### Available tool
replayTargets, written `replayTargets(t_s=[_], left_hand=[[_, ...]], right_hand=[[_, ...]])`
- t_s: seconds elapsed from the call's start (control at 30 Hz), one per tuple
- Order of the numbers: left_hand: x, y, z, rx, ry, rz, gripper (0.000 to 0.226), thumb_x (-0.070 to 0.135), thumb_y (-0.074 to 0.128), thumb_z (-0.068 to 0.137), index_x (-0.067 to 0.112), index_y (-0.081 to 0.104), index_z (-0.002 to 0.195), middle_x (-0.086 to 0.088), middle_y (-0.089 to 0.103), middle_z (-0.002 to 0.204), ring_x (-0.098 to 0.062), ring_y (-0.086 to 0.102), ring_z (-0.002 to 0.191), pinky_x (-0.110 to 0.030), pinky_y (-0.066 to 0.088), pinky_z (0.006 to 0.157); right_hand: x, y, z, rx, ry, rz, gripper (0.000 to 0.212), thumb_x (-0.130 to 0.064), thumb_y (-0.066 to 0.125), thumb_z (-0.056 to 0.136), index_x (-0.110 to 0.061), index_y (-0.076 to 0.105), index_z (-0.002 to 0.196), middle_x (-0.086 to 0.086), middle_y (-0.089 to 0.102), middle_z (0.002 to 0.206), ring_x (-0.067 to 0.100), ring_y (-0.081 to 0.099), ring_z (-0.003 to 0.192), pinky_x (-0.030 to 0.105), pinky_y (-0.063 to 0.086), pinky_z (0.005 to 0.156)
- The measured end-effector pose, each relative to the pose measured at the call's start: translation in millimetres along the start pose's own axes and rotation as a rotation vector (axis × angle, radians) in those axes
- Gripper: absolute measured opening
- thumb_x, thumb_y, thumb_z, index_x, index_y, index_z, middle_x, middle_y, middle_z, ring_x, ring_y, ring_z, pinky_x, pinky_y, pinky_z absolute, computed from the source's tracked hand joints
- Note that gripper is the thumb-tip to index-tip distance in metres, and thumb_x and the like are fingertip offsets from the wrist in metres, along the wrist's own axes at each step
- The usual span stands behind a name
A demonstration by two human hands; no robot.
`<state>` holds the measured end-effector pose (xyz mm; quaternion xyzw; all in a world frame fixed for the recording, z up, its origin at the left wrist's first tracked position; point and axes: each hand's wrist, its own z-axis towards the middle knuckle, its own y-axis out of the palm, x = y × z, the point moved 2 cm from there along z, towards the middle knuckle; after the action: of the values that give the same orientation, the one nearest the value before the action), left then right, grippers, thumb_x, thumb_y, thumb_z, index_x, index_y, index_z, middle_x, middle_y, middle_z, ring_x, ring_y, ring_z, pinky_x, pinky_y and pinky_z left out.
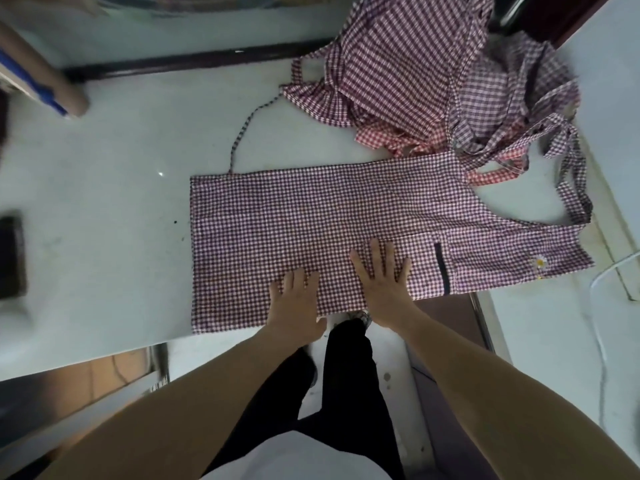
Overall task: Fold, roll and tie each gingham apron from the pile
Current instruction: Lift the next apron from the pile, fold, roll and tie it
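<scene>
On the pale surface [104,202], a purple gingham apron [311,220] lies spread flat, its near edge at the surface's front edge. Left hand [294,303] & right hand [382,282] press down on it w/ straight, splayed fingers, gripping nothing. Pile [433,74] of more aprons sits behind at right, top cut off by frame. Dark object [12,258] at far left is blurred, can't tell what.

left hand [296,299]: flat, palm down, fingers straight and close together. right hand [382,282]: flat, palm down, fingers spread, slightly ahead of the left. both forearms bare, extended forward; thumbs partly blurred, position apparently relaxed.
</scene>
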<state>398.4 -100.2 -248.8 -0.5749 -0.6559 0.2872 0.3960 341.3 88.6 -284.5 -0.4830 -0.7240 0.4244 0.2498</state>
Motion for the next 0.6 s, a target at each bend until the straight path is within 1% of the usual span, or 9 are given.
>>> replayTargets(t_s=[0.07, 0.13, 0.2, 0.27, 0.33, 0.37, 0.47, 0.53, 0.6], left_hand=[[2.1, 3.7, 6.0, -0.019, -0.040, 0.093, 0.097, 0.060, 0.063, 0.080, 0.016, 0.011, 0.149, -0.012, 0.024, 0.143, -0.030, 0.029, 0.132, -0.057, 0.029, 0.110], [5.5, 3.9, 12.3, -0.021, -0.063, 0.176, 0.097, 0.057, 0.065, 0.081, 0.016, 0.009, 0.150, -0.014, 0.026, 0.141, -0.031, 0.031, 0.131, -0.060, 0.031, 0.107], [8.5, 0.9, 20.0, -0.013, -0.080, 0.217, 0.087, 0.044, 0.063, 0.086, 0.016, 0.009, 0.149, -0.015, 0.028, 0.139, -0.031, 0.033, 0.129, -0.061, 0.034, 0.105], [9.8, -4.9, 24.1, -0.043, -0.101, 0.217, 0.081, 0.036, 0.063, 0.086, 0.016, 0.012, 0.146, -0.015, 0.029, 0.137, -0.032, 0.034, 0.128, -0.062, 0.035, 0.104], [13.0, -8.8, 27.9, -0.106, -0.102, 0.180, 0.081, 0.037, 0.066, 0.084, 0.017, 0.013, 0.144, -0.014, 0.028, 0.137, -0.032, 0.033, 0.130, -0.062, 0.034, 0.105], [11.8, -10.7, 29.1, -0.137, -0.104, 0.141, 0.079, 0.036, 0.066, 0.085, 0.018, 0.015, 0.143, -0.013, 0.029, 0.138, -0.031, 0.032, 0.131, -0.062, 0.033, 0.106], [-1.4, -19.0, 38.5, -0.155, -0.162, -0.037, 0.053, 0.025, 0.060, 0.089, 0.018, 0.032, 0.134, -0.007, 0.038, 0.133, -0.027, 0.040, 0.127, -0.057, 0.036, 0.106], [-13.5, -24.4, 46.8, -0.126, -0.198, -0.135, 0.036, 0.020, 0.058, 0.092, 0.014, 0.044, 0.125, -0.005, 0.050, 0.123, -0.023, 0.051, 0.114, -0.046, 0.044, 0.103], [-20.5, -34.2, 56.1, -0.164, -0.217, -0.179, 0.023, 0.016, 0.056, 0.094, 0.010, 0.056, 0.116, -0.003, 0.057, 0.104, -0.018, 0.056, 0.094, -0.033, 0.051, 0.093]], right_hand=[[3.3, 0.5, 0.7, 0.026, -0.025, 0.080, 0.109, -0.047, 0.063, 0.089, -0.031, -0.023, 0.155, 0.013, -0.039, 0.157, 0.040, -0.038, 0.142, 0.064, -0.024, 0.107], [12.5, -2.5, -2.7, 0.049, -0.048, 0.190, 0.106, -0.055, 0.065, 0.084, -0.033, -0.007, 0.159, 0.007, -0.027, 0.163, 0.033, -0.030, 0.147, 0.060, -0.020, 0.114], [25.1, -5.4, -6.9, 0.113, -0.076, 0.264, 0.102, -0.042, 0.073, 0.080, -0.027, 0.012, 0.160, 0.008, -0.005, 0.167, 0.032, -0.013, 0.152, 0.059, -0.006, 0.120], [36.4, -8.6, -9.5, 0.174, -0.114, 0.345, 0.093, -0.029, 0.077, 0.077, -0.015, 0.030, 0.156, 0.015, 0.021, 0.164, 0.036, 0.013, 0.152, 0.061, 0.013, 0.121], [53.0, -11.5, -10.6, 0.202, -0.135, 0.378, 0.075, -0.019, 0.070, 0.078, -0.003, 0.046, 0.146, 0.019, 0.040, 0.154, 0.040, 0.036, 0.143, 0.059, 0.034, 0.115], [59.3, -14.4, -12.0, 0.204, -0.137, 0.357, 0.068, -0.012, 0.068, 0.077, 0.000, 0.051, 0.142, 0.019, 0.045, 0.151, 0.040, 0.042, 0.140, 0.056, 0.039, 0.112], [83.7, -24.1, -18.2, 0.222, -0.151, 0.265, 0.067, 0.011, 0.077, 0.068, -0.001, 0.061, 0.132, 0.017, 0.053, 0.144, 0.039, 0.051, 0.132, 0.050, 0.044, 0.108], [101.9, -27.8, -22.5, 0.212, -0.148, 0.211, 0.065, 0.012, 0.081, 0.063, -0.004, 0.067, 0.124, 0.015, 0.059, 0.138, 0.038, 0.057, 0.126, 0.050, 0.049, 0.104], [120.1, -39.9, -23.0, 0.146, -0.135, 0.180, 0.056, 0.005, 0.082, 0.068, -0.008, 0.070, 0.122, 0.010, 0.062, 0.135, 0.034, 0.059, 0.124, 0.045, 0.049, 0.105]])
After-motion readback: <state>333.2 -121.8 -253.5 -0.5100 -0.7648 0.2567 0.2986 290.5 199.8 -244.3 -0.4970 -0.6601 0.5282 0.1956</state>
